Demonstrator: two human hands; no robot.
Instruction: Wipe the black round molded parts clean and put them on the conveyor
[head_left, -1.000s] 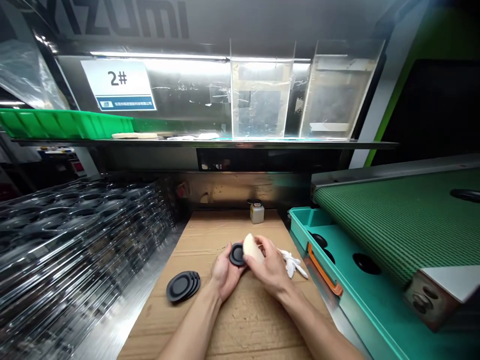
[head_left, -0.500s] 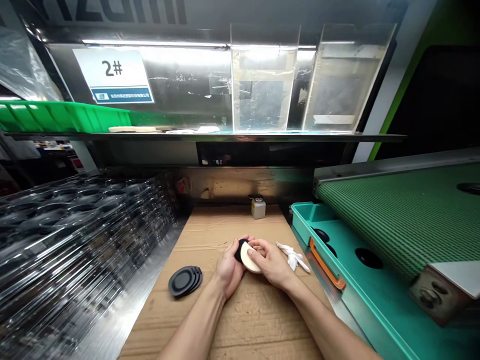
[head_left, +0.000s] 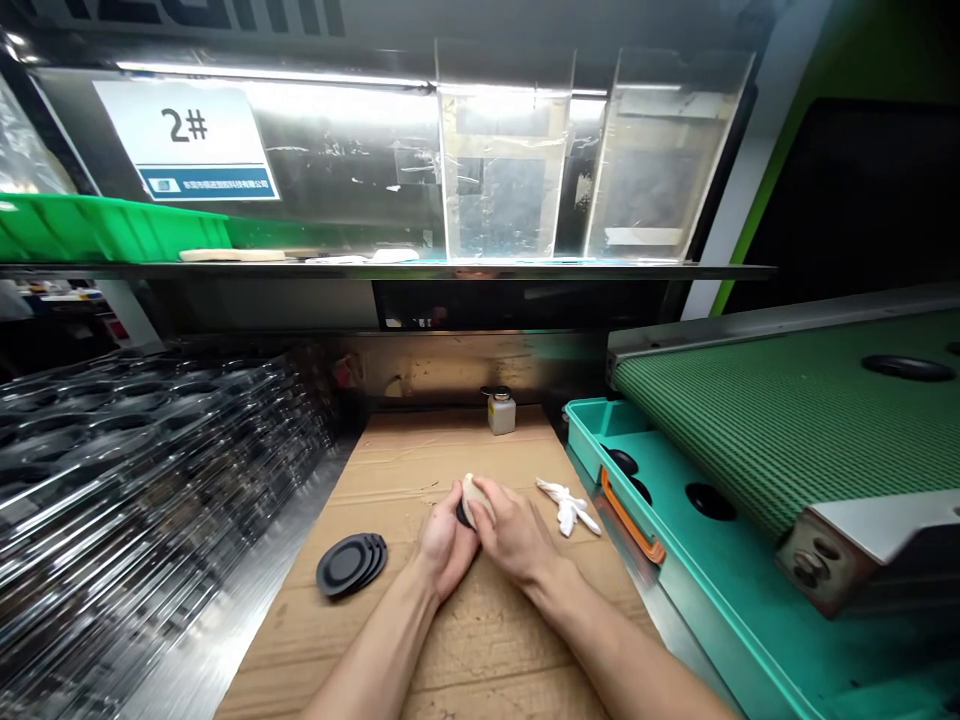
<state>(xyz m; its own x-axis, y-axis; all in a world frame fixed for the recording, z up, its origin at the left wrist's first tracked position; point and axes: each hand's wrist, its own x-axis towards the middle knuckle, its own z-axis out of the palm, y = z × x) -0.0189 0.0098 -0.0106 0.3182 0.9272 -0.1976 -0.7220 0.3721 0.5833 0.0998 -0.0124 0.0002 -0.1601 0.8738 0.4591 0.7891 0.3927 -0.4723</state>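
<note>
Over the middle of the cardboard sheet (head_left: 405, 450), my left hand (head_left: 446, 550) is closed around a black disc (head_left: 463, 514), of which only a dark edge shows. My right hand (head_left: 517, 530) grips a cream round pad (head_left: 471, 490) and presses it against the disc's face. The fingers of both hands overlap there and hide most of the disc. Left of my hands lies a fanned pile of several dark grey round discs (head_left: 349, 567). A crumpled white cloth or glove (head_left: 568, 505) rests to the right.
A small square bottle (head_left: 502, 412) stands at the back. Clear plastic trays (head_left: 150, 480) are stacked left. On the right, a teal bin (head_left: 675, 590) with black discs sits beside a green conveyor belt (head_left: 787, 400) carrying black discs. A metal shelf (head_left: 480, 271) crosses above.
The cream pad has shifted left and tilted, now covering most of the black disc. My right hand has closed in on the left. The whole view has swung slightly right.
</note>
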